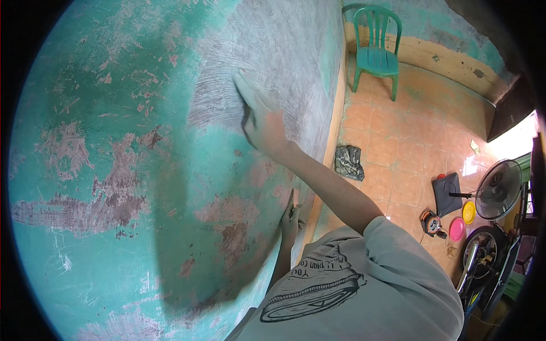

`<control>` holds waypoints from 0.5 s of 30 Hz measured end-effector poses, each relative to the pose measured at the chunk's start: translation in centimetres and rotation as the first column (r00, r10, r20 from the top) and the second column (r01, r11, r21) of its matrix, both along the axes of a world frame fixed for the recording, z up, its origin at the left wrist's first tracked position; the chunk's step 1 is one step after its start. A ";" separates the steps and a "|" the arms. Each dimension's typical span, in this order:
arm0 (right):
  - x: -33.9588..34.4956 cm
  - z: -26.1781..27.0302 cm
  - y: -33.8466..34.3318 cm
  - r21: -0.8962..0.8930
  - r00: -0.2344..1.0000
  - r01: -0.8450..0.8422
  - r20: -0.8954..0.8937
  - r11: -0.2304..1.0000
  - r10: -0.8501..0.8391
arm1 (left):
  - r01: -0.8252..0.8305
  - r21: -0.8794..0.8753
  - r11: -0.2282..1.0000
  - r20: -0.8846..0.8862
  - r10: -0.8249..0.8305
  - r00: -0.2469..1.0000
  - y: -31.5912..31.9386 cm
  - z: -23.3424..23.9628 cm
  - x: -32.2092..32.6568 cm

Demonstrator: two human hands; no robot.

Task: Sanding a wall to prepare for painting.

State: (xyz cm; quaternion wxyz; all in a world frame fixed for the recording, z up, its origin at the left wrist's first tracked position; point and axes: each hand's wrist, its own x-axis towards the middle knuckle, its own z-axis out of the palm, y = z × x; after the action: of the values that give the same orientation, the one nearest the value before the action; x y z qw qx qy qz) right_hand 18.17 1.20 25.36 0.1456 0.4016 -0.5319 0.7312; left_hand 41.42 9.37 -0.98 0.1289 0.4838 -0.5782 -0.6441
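My right hand reaches up to the painted wall, fingers extended close together against a grey, scratched patch where the green paint is worn off. The hand looks pale and dusty. Whether something lies under its palm is hidden. Lower down and nearer my body, my left hand is closed around a narrow, light-brown flat object beside the wall. What kind of object it is cannot be told. Around both hands the wall shows green paint with bare, chipped and pinkish patches.
A green plastic chair stands on the tiled floor. A crumpled dark patterned bag or cloth lies near the wall's base. To the right are a standing fan, a cable reel, pink and yellow plastic items and a motorcycle.
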 end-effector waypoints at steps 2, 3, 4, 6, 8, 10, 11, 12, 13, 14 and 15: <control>-0.6 -2.9 0.2 0.046 0.999 0.007 0.046 0.999 -0.009 | -0.003 -0.013 1.000 -0.048 0.002 0.999 -0.3 -0.6 0.1; -0.7 -3.5 0.9 0.048 0.999 0.006 0.047 0.999 -0.008 | -0.003 -0.011 1.000 -0.046 0.003 0.999 -0.3 -0.7 0.0; -0.8 -4.0 1.4 0.097 0.994 -0.038 0.106 0.995 0.028 | 0.008 0.000 1.000 -0.042 -0.008 0.999 -0.5 -0.7 -0.1; -1.0 -4.4 1.3 0.143 0.984 -0.084 0.168 0.986 0.060 | 0.021 0.012 1.000 -0.035 -0.020 0.999 -0.5 -0.8 -0.3; -0.8 -2.8 0.0 0.023 0.999 -0.039 0.025 0.999 0.038 | 0.016 0.038 0.999 -0.020 -0.015 1.000 -0.4 -1.0 -0.3; 0.1 1.1 -0.4 -0.031 0.999 -0.034 -0.023 0.999 0.033 | 0.033 0.033 0.999 -0.010 -0.033 0.999 -0.6 -1.3 -0.3; 0.5 2.0 -0.5 -0.086 0.997 -0.038 -0.071 0.996 0.032 | 0.044 0.026 0.999 -0.002 -0.044 0.999 -0.6 -1.4 -0.2; 0.3 1.8 -0.4 -0.088 0.997 -0.038 -0.071 0.995 0.032 | 0.044 0.024 0.999 -0.001 -0.044 0.999 -0.6 -1.5 -0.1; 0.1 1.0 -0.1 -0.060 0.995 -0.061 -0.083 0.996 0.056 | 0.051 0.018 0.999 -0.013 -0.051 0.999 -0.7 -1.6 0.0; -0.2 0.1 0.1 -0.031 0.992 -0.085 -0.095 0.996 0.082 | 0.058 0.011 0.998 -0.026 -0.057 0.998 -0.7 -1.7 0.1; -0.4 -1.7 0.1 -0.033 0.992 -0.086 -0.096 0.996 0.083 | 0.056 0.009 0.998 -0.027 -0.056 0.998 -0.9 -1.6 -0.1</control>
State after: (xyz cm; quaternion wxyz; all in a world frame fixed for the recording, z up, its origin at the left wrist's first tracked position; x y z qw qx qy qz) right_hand 17.80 1.32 23.65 0.1470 0.4553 -0.4931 0.7266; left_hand 41.36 8.48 -2.56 0.1163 0.4593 -0.5867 -0.6567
